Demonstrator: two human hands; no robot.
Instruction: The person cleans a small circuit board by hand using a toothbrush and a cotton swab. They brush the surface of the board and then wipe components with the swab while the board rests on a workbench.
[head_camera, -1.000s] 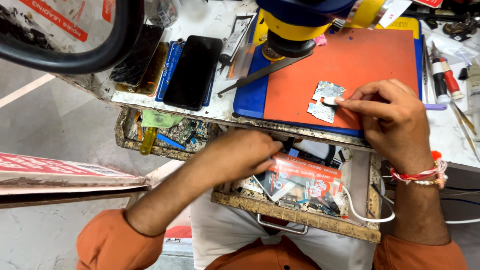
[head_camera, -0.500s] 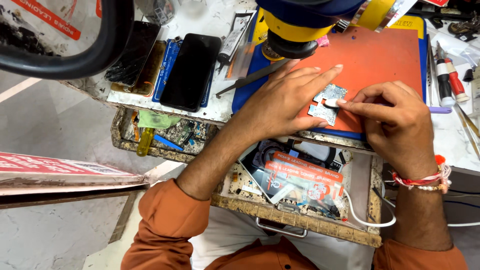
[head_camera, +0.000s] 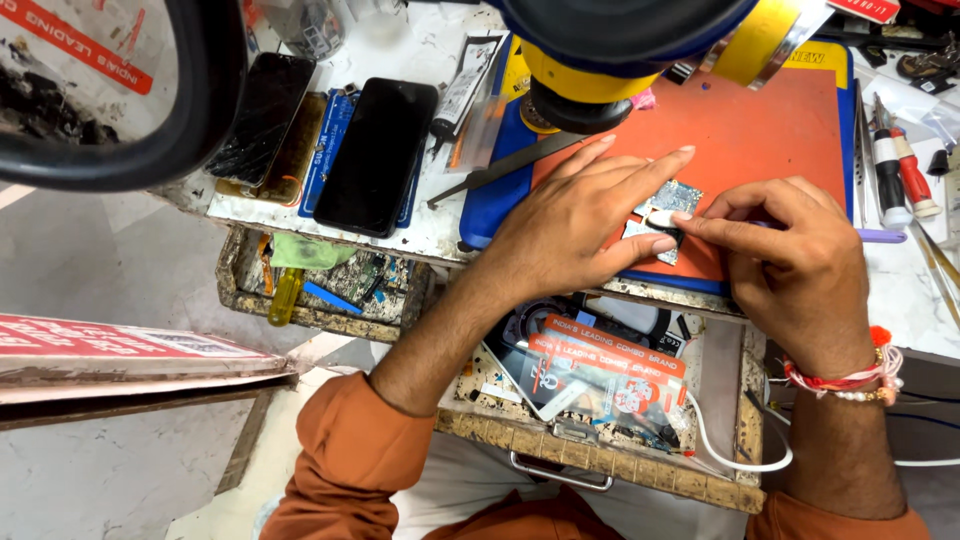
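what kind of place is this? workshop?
Most likely a phone repair bench. Both hands, left hand and right hand, work a small circuit board on an orange mat; dark phones and tweezers lie beside it.

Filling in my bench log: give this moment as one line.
left hand: flat on circuit board | right hand: pinching small part on board | surface: orange mat | tweezers: idle
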